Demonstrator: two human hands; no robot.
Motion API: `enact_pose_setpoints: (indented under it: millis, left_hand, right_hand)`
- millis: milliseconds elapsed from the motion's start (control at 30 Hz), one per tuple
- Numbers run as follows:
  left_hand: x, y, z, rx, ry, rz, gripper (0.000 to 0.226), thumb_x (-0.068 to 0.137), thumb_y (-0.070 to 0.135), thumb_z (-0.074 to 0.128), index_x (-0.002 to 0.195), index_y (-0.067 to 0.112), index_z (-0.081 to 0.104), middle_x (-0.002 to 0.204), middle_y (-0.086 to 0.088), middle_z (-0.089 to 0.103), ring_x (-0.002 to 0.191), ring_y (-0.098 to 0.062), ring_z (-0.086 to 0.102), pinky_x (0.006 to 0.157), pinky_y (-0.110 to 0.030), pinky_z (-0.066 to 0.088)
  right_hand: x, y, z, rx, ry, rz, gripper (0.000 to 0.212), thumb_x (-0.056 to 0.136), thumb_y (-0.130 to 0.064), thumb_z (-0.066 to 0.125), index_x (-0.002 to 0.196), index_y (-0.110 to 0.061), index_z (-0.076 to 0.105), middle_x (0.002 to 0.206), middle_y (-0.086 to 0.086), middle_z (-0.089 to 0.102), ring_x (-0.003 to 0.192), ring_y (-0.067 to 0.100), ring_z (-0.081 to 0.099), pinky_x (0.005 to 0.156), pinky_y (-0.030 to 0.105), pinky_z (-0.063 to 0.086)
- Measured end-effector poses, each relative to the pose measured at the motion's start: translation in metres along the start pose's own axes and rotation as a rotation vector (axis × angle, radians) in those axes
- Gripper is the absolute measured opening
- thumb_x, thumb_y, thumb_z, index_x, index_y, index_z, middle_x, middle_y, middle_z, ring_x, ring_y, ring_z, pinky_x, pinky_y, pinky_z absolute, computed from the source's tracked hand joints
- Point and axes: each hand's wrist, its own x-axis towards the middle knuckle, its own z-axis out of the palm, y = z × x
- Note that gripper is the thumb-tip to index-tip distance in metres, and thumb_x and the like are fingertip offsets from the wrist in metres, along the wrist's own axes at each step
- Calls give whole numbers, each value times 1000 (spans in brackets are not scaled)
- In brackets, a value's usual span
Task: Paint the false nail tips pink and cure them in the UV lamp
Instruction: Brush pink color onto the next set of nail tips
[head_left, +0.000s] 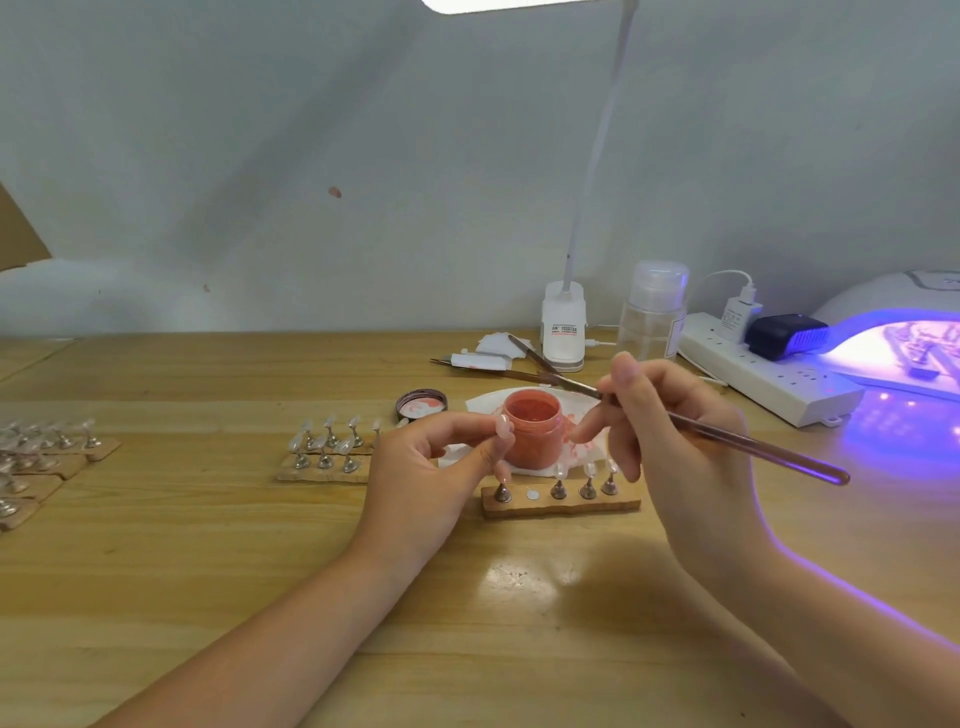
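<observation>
1. The left hand (441, 467) pinches a false nail tip (503, 427) on its small stand between thumb and fingers, holding it just in front of the open pink jar (533, 428).
2. The right hand (670, 431) grips a thin brush (727, 436) like a pen, its bristle end pointing over the jar.
3. Below the jar lies a wooden strip (561, 503) carrying four upright tip stands and one vacant spot.
4. The jar stands on a white paper (483, 402), its lid (421, 404) just beside.
5. More strips of clear tips (327, 449) sit to the left.
6. The UV lamp (904, 343) glows violet at the right, on the wooden table (208, 545).
7. A power strip (763, 379), desk lamp (563, 332) and clear bottle (654, 312) stand along the pale wall (311, 156).
</observation>
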Motion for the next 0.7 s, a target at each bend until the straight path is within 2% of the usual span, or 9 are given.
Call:
enact_pose_setpoints:
  millis: [67, 167, 233, 300, 333, 433, 567, 600, 700]
  left_hand:
    - [0, 0, -1, -11, 3, -9, 4, 70, 32, 69, 72, 31, 71, 56, 5, 67, 69, 5, 61, 77, -21, 43]
    - [0, -1, -1, -56, -6, -11, 6, 69, 29, 70, 74, 26, 71, 57, -2, 68, 66, -5, 65, 83, -37, 50]
    - [0, -1, 0, -74, -9, -6, 4, 71, 24, 70, 74, 23, 71, 58, -1, 68, 62, -6, 64, 78, -30, 53]
    - [1, 0, 0, -49, -10, 8, 6, 75, 16, 70, 74, 22, 70, 59, 4, 67, 61, -1, 62, 68, -16, 50]
    - [1, 0, 0, -39, -11, 13, 8, 76, 14, 69, 74, 22, 69, 60, 6, 67, 61, 0, 61, 64, -13, 48]
    - [1, 0, 0, -44, -14, 20, 2, 74, 23, 68, 73, 25, 68, 58, 6, 66, 60, 2, 59, 58, -12, 46]
    - [0, 2, 0, -50, -3, 19, 2, 69, 28, 68, 71, 28, 68, 59, 9, 66, 59, 1, 59, 58, -20, 49]
    - [0, 2, 0, -44, -7, 23, 2, 71, 26, 68, 72, 27, 68, 59, 8, 66, 59, -3, 61, 60, -26, 50]
    - [0, 1, -1, -24, -17, 36, 9, 75, 20, 69, 72, 28, 69, 60, 4, 66, 62, -29, 61, 61, -44, 48]
  right_hand:
    - [4, 1, -4, -7, 5, 31, 32, 79, -39, 50, 78, -8, 54, 57, 6, 66, 36, 10, 33, 38, 21, 29]
    - [8, 6, -8, -22, 7, 84, 34, 78, -42, 51, 81, -8, 46, 56, 9, 65, 32, 9, 31, 35, 17, 28]
    - [13, 7, -8, -9, 4, 71, 38, 78, -42, 53, 73, -6, 40, 54, 16, 64, 29, 8, 32, 33, 16, 26]
    - [21, 6, -8, -18, 14, 20, 38, 78, -40, 55, 66, -8, 38, 49, 28, 55, 26, 6, 40, 32, 13, 25]
    - [26, 7, -9, -48, 29, -8, 37, 78, -40, 55, 64, -10, 38, 46, 29, 51, 27, 7, 45, 32, 12, 26]
    - [44, 10, -10, -154, 75, -55, 38, 77, -44, 56, 61, -14, 39, 34, 1, 46, 31, 12, 52, 35, 12, 31]
    - [64, 16, -7, -263, 86, -157, 39, 85, -34, 61, 58, -15, 41, 33, -4, 46, 30, 7, 46, 40, 11, 34]
    - [68, 17, -6, -308, 84, -186, 39, 85, -33, 63, 58, -14, 42, 35, -5, 47, 31, 7, 47, 42, 13, 35]
    - [75, 22, 0, -492, 48, -232, 41, 82, -36, 66, 54, -16, 43, 44, -3, 49, 41, 8, 45, 49, 25, 40]
